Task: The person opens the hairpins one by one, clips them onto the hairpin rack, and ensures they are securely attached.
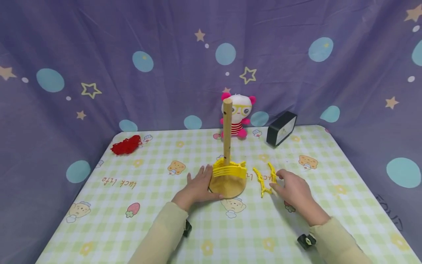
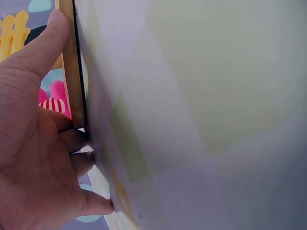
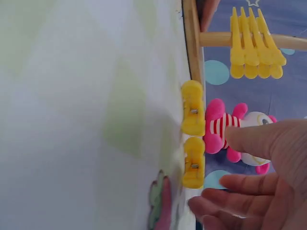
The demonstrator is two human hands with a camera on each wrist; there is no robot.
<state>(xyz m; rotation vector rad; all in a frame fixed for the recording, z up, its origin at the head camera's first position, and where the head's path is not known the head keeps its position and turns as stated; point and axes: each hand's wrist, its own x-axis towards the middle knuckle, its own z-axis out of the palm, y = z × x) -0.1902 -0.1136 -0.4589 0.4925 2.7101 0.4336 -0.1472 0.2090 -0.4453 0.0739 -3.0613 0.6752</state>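
A wooden stand has a round base (image 1: pixel 227 187) and an upright post (image 1: pixel 227 128). Against its left and front edge rests my left hand (image 1: pixel 197 186), the thumb along the rim (image 2: pixel 72 72) and the fingers round the side. Several yellow clips (image 1: pixel 229 171) sit in a row across the foot of the post. To the right, one yellow clip (image 1: pixel 259 179) and a second yellow clip (image 1: pixel 273 172) lie on the cloth, springs showing in the right wrist view. My right hand (image 1: pixel 294 189) hovers beside them, thumb and fingers apart, nothing between them.
A white and pink plush toy (image 1: pixel 239 115) sits behind the post. At the back right stands a black clock (image 1: pixel 281 129), and a red tangle of string or mesh (image 1: pixel 126 145) lies at the back left. A checked cloth (image 1: pixel 151 227) covers the table before a blue curtain (image 1: pixel 184 22).
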